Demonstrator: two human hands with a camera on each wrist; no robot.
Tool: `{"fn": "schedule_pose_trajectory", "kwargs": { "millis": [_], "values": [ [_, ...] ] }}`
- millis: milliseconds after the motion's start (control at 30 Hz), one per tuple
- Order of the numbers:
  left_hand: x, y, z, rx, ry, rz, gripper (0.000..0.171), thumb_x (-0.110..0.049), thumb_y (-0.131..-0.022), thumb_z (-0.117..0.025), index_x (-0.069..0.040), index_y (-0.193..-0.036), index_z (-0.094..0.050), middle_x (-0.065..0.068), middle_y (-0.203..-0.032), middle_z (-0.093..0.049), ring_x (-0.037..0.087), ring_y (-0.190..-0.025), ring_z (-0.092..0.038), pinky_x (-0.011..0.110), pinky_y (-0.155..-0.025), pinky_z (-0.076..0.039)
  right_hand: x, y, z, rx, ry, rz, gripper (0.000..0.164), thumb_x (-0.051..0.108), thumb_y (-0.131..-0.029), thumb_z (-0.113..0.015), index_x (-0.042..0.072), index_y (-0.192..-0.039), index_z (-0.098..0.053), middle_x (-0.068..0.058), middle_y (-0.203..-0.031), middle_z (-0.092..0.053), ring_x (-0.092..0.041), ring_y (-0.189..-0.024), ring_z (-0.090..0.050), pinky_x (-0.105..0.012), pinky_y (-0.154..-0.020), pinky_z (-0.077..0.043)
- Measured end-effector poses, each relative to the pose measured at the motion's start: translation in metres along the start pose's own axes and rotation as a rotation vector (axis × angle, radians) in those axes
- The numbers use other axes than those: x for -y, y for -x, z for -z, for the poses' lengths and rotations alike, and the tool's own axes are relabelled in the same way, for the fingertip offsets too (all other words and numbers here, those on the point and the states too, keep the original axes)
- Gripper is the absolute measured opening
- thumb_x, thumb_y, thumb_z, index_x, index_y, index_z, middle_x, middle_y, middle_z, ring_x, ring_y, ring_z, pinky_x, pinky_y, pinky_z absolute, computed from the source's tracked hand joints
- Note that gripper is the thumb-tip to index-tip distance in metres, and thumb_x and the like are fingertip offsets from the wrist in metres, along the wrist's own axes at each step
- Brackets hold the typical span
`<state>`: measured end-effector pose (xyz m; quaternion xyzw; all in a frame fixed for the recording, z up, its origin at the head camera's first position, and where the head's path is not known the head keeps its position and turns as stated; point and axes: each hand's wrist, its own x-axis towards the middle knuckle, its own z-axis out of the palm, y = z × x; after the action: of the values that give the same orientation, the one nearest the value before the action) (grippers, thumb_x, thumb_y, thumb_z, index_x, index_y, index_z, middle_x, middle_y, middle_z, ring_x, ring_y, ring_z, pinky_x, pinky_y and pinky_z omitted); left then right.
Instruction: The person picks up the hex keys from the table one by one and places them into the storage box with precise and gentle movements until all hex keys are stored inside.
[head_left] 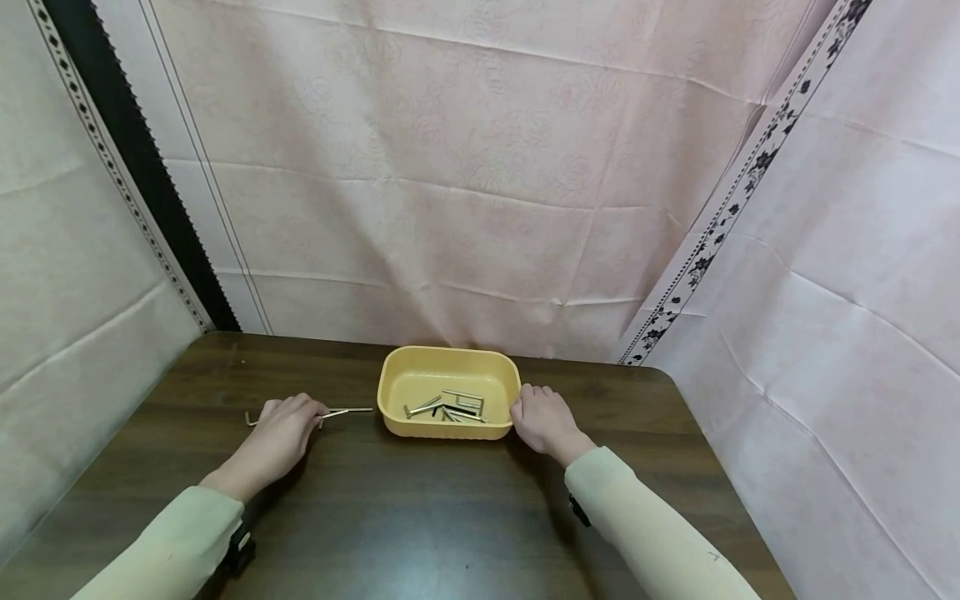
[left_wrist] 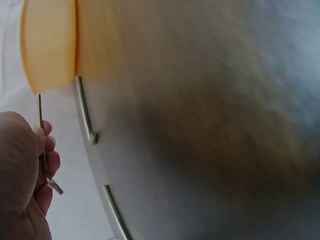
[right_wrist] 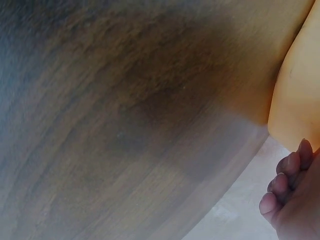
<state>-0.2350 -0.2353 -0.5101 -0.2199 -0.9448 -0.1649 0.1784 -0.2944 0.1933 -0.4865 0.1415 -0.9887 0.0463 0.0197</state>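
An L-shaped hex key (left_wrist: pixel 40 112) is pinched between the thumb and fingers of my left hand (head_left: pixel 281 432), left of a yellow plastic tray. Two more hex keys lie on the table by this hand: one (left_wrist: pixel 84 107) closer to the tray, another (left_wrist: pixel 116 212) farther left. With its fingers curled at the right end of the yellow tray (head_left: pixel 450 358), my right hand (head_left: pixel 546 419) grips the rim. Inside the tray, several metal hex keys (head_left: pixel 426 407) lie loosely in a heap toward the front.
The dark wood-grain table (head_left: pixel 405 517) has its back edge just behind the tray. Pale patterned cloth (head_left: pixel 450 183) hangs behind it, and more cloth (head_left: pixel 840 333) flanks both sides.
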Motion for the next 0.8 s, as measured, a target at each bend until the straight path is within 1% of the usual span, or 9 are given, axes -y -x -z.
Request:
{"fn": "schedule_pose_trajectory", "kwargs": {
  "millis": [133,233,400,500,600,700,800],
  "values": [
    [-0.004,-0.01,0.002,-0.033,0.013,-0.004,0.011,-0.002,-0.091,-0.06,-0.004,-0.102,-0.065,0.004,-0.092,-0.06,0.024,-0.087,-0.057,0.05,-0.081,-0.036,-0.001,0.0,-0.001,-0.005,0.006,0.001,0.025,0.025,-0.101,-0.032,0.01,-0.089,-0.048,-0.002,-0.08,-0.048,-0.023,-0.078,-0.046,-0.039,-0.078,-0.04],
    [-0.011,-0.022,0.006,-0.066,0.038,-0.005,0.014,0.0,-0.092,-0.059,-0.004,-0.104,-0.065,0.005,-0.094,-0.06,0.025,-0.089,-0.057,0.05,-0.082,-0.035,-0.001,0.0,-0.001,-0.002,0.012,0.001,0.026,0.026,-0.101,-0.032,0.01,-0.09,-0.048,-0.002,-0.08,-0.048,-0.023,-0.079,-0.046,-0.039,-0.078,-0.04],
    [-0.033,-0.047,0.013,-0.135,0.111,-0.023,0.018,0.002,-0.093,-0.056,-0.003,-0.108,-0.064,0.007,-0.097,-0.06,0.029,-0.093,-0.058,0.05,-0.084,-0.035,-0.001,-0.001,-0.001,-0.001,0.011,-0.003,0.027,0.026,-0.101,-0.03,0.009,-0.09,-0.049,-0.002,-0.081,-0.049,-0.023,-0.079,-0.047,-0.039,-0.079,-0.041],
    [-0.049,-0.058,0.013,-0.157,0.151,-0.046,0.019,0.004,-0.092,-0.056,-0.002,-0.109,-0.064,0.008,-0.097,-0.06,0.029,-0.094,-0.057,0.048,-0.084,-0.036,0.0,-0.001,-0.001,0.001,0.001,-0.003,0.027,0.026,-0.1,-0.03,0.01,-0.09,-0.049,-0.002,-0.081,-0.049,-0.023,-0.079,-0.047,-0.039,-0.078,-0.041],
    [-0.063,-0.068,0.01,-0.143,0.181,-0.054,0.021,0.003,-0.092,-0.058,-0.003,-0.11,-0.066,0.007,-0.098,-0.06,0.027,-0.094,-0.057,0.046,-0.087,-0.037,0.0,0.0,-0.001,0.005,-0.006,-0.003,0.026,0.026,-0.101,-0.031,0.01,-0.09,-0.048,-0.002,-0.081,-0.049,-0.023,-0.079,-0.046,-0.039,-0.078,-0.04],
    [-0.076,-0.079,0.007,-0.111,0.212,-0.042,0.021,-0.001,-0.093,-0.058,-0.006,-0.111,-0.067,0.005,-0.101,-0.061,0.025,-0.097,-0.057,0.045,-0.089,-0.038,0.0,0.0,-0.001,0.001,-0.006,-0.009,0.025,0.025,-0.101,-0.031,0.01,-0.09,-0.048,-0.003,-0.081,-0.049,-0.024,-0.08,-0.047,-0.04,-0.079,-0.04],
    [-0.085,-0.089,0.003,-0.078,0.22,-0.036,0.019,-0.005,-0.094,-0.059,-0.008,-0.11,-0.068,0.004,-0.103,-0.062,0.024,-0.1,-0.057,0.045,-0.09,-0.038,-0.001,-0.001,-0.003,-0.005,-0.002,-0.012,0.025,0.025,-0.101,-0.032,0.01,-0.09,-0.049,-0.003,-0.082,-0.049,-0.024,-0.081,-0.047,-0.04,-0.081,-0.041]
  ]
}}
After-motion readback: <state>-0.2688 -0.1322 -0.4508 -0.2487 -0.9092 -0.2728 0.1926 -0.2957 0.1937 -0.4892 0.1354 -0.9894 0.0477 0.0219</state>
